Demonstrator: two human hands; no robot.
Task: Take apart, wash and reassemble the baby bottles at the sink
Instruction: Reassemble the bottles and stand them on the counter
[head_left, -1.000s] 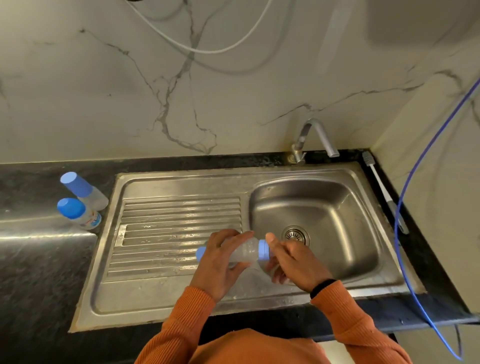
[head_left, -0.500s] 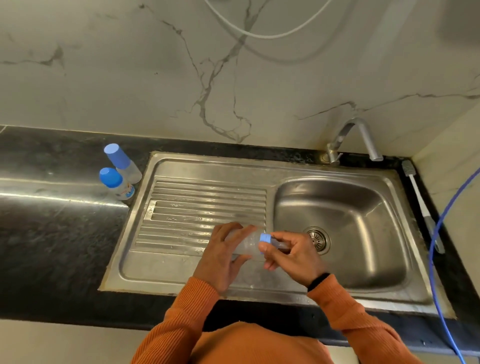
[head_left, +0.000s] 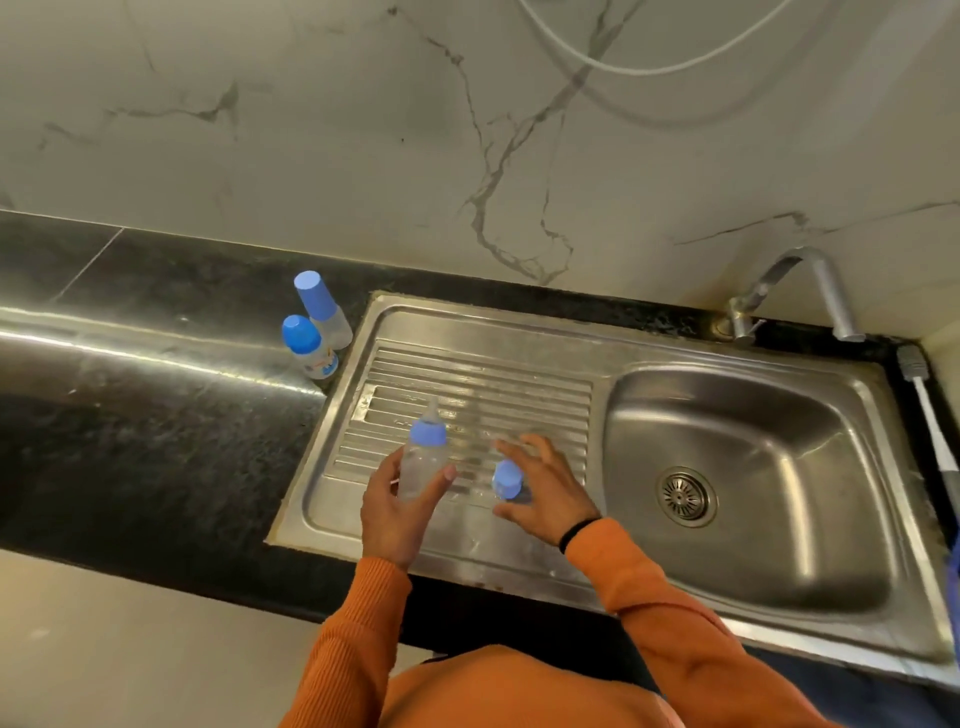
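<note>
Two hands work over the drainboard (head_left: 483, 384). The left hand (head_left: 397, 514) curls round an upright clear bottle (head_left: 422, 467) with teat and blue collar on; it looks light, stiff and slick, best gripped mid-body. The right hand (head_left: 545, 493), fingers spread, holds or sets down a blue cap (head_left: 506, 479). At ten o'clock, two capped bottles (head_left: 314, 325) stand on the counter.

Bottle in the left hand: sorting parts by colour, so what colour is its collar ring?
Blue, on the clear bottle; the head view shows it.

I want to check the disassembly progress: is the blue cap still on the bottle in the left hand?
No, the bottle shows its bare teat, and the blue cap is under the right hand.
</note>
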